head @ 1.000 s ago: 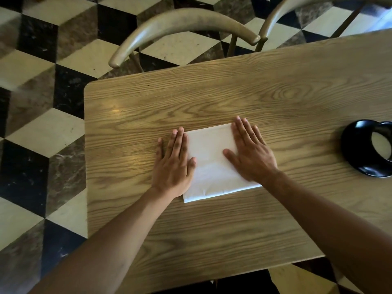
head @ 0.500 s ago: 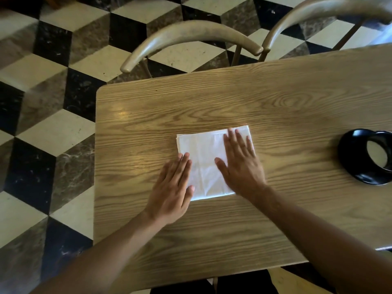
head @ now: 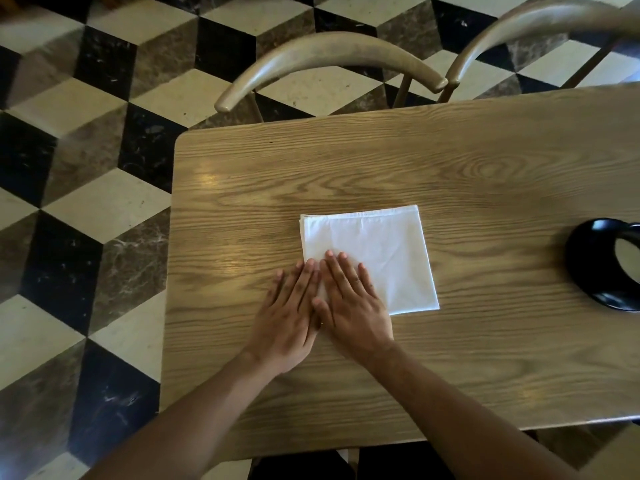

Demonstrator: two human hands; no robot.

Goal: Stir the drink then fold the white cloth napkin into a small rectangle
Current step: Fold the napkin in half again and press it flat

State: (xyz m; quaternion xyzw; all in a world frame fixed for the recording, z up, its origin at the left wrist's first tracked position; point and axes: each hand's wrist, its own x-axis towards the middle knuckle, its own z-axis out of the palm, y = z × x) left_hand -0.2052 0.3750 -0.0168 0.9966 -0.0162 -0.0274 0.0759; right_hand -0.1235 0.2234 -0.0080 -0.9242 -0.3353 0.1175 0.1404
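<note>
The white cloth napkin [head: 377,251] lies folded into a flat rectangle on the wooden table [head: 485,168]. My right hand [head: 349,303] rests flat, palm down, on the napkin's near left corner. My left hand [head: 289,313] lies flat beside it, touching it, mostly on the bare wood, its fingertips at the napkin's left edge. Neither hand holds anything. A black cup [head: 606,263] with a pale drink inside sits at the right edge of the view, partly cut off.
Two curved wooden chair backs [head: 329,57] [head: 540,22] stand at the table's far side. The table's left edge [head: 169,271] and near edge drop to a black, cream and brown patterned floor [head: 69,168].
Both hands slid back toward me across the napkin and came together at its near left corner. More of the napkin now shows. The view shifted left.
</note>
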